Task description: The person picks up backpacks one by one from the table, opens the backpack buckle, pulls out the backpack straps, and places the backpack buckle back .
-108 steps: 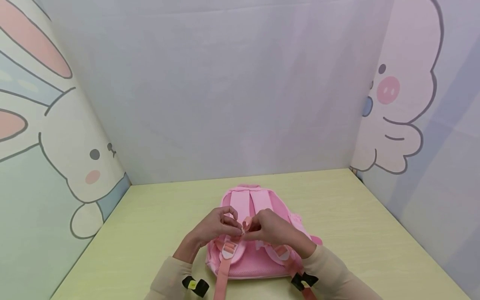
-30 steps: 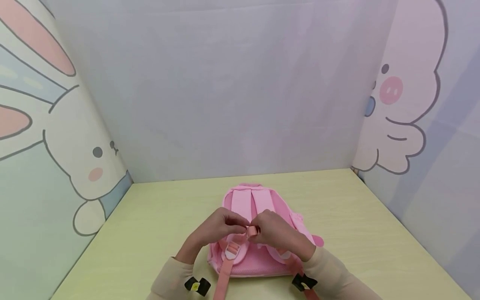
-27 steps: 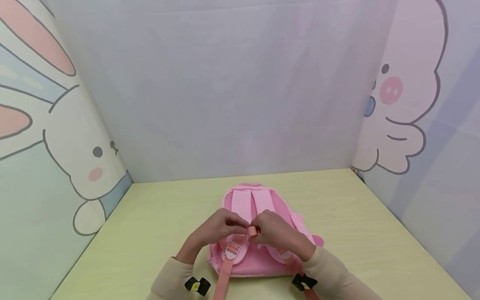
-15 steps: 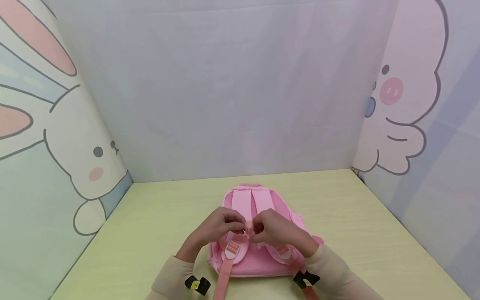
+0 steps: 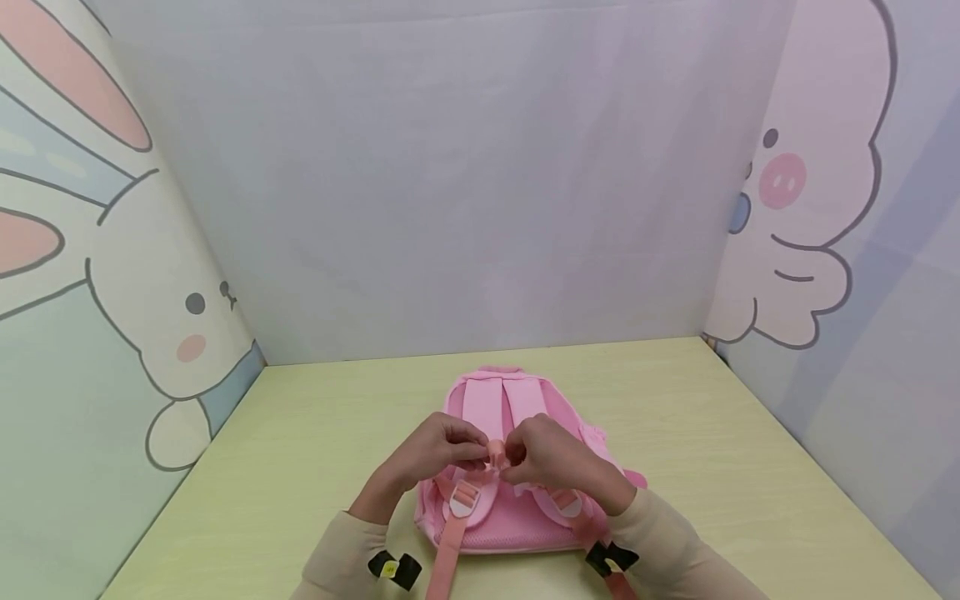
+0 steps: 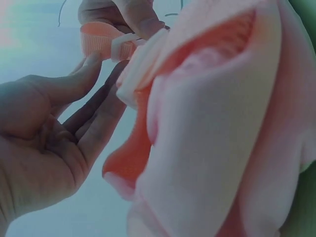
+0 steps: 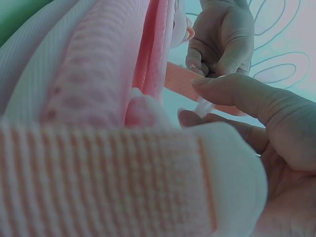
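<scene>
A pink backpack (image 5: 486, 407) lies with its shoulder straps facing up. Above its middle, the left hand (image 5: 431, 450) pinches a salmon webbing strap (image 5: 496, 451), folded into a loop (image 6: 96, 38) in the left wrist view. The right hand (image 5: 558, 458) meets it from the other side; in the right wrist view its thumb and fingers pinch a small whitish clip (image 7: 204, 107) on the webbing. That clip's exact shape is partly hidden by fingers. White adjuster buckles (image 5: 464, 498) sit at the lower ends of the padded straps.
The backpack rests on a pale yellow-green table (image 5: 337, 425). Two loose webbing tails, one of them the left tail (image 5: 447, 554), run towards the near edge. A grey back wall (image 5: 480, 192) and side walls with cartoon animals enclose the table.
About a second ago the right fingers were closed around the webbing loop, which lay sideways. Now the loop stands upright between both hands, and the right fingers have drawn slightly right. The backpack stays put.
</scene>
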Action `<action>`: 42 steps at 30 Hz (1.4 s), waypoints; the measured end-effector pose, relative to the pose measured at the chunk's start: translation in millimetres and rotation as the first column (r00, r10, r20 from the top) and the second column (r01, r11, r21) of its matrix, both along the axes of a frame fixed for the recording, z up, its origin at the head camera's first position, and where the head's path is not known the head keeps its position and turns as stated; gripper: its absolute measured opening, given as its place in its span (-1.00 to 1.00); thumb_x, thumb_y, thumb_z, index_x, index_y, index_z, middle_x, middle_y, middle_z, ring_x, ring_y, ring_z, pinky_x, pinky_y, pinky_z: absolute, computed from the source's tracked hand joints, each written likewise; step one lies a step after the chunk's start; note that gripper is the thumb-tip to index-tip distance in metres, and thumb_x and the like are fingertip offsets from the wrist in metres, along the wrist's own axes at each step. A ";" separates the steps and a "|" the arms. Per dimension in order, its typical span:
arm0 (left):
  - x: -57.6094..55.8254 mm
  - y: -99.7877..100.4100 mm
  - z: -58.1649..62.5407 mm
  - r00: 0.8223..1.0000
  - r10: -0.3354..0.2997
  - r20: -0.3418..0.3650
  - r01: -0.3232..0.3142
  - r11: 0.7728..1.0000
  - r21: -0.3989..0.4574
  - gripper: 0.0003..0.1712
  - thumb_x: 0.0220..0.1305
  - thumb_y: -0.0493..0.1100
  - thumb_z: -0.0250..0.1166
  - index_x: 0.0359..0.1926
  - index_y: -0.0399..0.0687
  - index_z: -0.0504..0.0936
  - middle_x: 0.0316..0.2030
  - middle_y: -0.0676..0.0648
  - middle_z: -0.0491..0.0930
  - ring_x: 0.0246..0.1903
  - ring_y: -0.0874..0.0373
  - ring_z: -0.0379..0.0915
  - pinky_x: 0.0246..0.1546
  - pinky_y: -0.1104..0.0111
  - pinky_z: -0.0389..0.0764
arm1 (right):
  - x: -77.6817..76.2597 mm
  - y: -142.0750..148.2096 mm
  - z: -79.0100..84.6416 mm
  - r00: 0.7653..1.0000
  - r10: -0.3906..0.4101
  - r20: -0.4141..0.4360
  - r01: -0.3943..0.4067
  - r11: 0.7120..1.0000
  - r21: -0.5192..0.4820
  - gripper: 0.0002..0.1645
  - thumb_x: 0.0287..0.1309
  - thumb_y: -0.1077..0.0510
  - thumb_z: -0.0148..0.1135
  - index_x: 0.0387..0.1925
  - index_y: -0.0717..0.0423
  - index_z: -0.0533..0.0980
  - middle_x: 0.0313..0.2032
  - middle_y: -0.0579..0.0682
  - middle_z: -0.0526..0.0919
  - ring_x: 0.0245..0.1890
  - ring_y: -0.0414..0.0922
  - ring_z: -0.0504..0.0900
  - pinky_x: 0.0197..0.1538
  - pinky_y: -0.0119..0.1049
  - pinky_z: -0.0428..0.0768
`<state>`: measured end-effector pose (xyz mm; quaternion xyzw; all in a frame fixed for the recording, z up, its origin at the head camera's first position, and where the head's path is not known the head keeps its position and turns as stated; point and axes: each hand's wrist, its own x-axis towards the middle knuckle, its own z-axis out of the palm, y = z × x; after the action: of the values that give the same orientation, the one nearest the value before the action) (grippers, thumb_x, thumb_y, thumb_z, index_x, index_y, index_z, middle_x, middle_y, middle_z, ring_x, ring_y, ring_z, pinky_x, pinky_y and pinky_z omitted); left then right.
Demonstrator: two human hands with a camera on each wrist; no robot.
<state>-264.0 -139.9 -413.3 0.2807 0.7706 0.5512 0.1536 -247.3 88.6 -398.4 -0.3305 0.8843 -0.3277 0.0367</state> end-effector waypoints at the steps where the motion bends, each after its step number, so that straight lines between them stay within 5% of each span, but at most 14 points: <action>1: 0.2 -0.1 0.4 1.000 0.001 0.010 -0.001 1.000 0.005 -0.87 0.36 -0.30 0.30 -0.17 -0.22 0.76 -0.31 -0.15 0.73 -0.30 0.00 0.68 -0.21 0.22 0.69 | -0.1 0.0 0.0 1.000 0.000 0.001 0.000 1.000 0.001 -0.74 -0.01 0.30 0.46 -0.62 -0.01 0.56 -0.71 -0.21 0.39 -0.69 -0.36 0.29 -0.62 -0.47 0.26; 19: -1.7 -0.6 -4.0 0.998 -0.017 0.056 0.011 0.995 0.095 -0.86 0.37 -0.35 0.26 -0.14 -0.33 0.71 -0.26 -0.22 0.71 -0.23 -0.04 0.68 -0.13 0.18 0.67 | -0.3 -2.7 1.5 0.996 0.007 0.091 -0.005 1.000 -0.015 -0.75 0.05 0.28 0.43 -0.63 0.00 0.58 -0.72 -0.20 0.37 -0.70 -0.34 0.28 -0.61 -0.46 0.26; 27: 0.5 -0.3 -0.9 1.000 0.007 0.028 -0.009 0.998 0.063 -0.87 0.40 -0.33 0.24 -0.16 -0.30 0.69 -0.28 -0.19 0.70 -0.23 -0.03 0.67 -0.14 0.19 0.67 | -4.7 3.0 -1.5 0.988 0.011 0.154 -0.002 0.999 -0.054 -0.84 0.10 0.21 0.46 -0.52 0.00 0.62 -0.65 -0.18 0.48 -0.65 -0.30 0.39 -0.58 -0.42 0.38; 34: 0.5 -1.2 3.0 1.000 -0.017 0.015 0.016 0.999 0.042 -0.89 0.38 -0.34 0.25 -0.17 -0.29 0.70 -0.28 -0.14 0.71 -0.25 0.03 0.67 -0.14 0.24 0.66 | -15.4 13.7 -8.9 0.915 0.097 0.392 -0.006 0.974 -0.227 -0.88 0.16 0.15 0.45 -0.34 0.13 0.68 -0.51 -0.01 0.67 -0.55 -0.14 0.60 -0.41 -0.22 0.64; 42: 0.0 -0.8 3.8 1.000 -0.019 0.025 0.017 0.998 0.055 -0.87 0.38 -0.35 0.25 -0.16 -0.31 0.70 -0.28 -0.15 0.71 -0.25 0.07 0.66 -0.16 0.29 0.66 | -24.0 18.4 -12.7 0.836 0.173 0.521 0.003 0.947 -0.320 -0.84 0.31 0.23 0.29 -0.21 0.26 0.69 -0.51 0.03 0.62 -0.55 -0.15 0.53 -0.43 -0.33 0.56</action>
<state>-264.0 -140.7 -409.4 0.2848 0.7505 0.5744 0.1605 -271.3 107.0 -411.0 -0.2653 0.7597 -0.5393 0.2482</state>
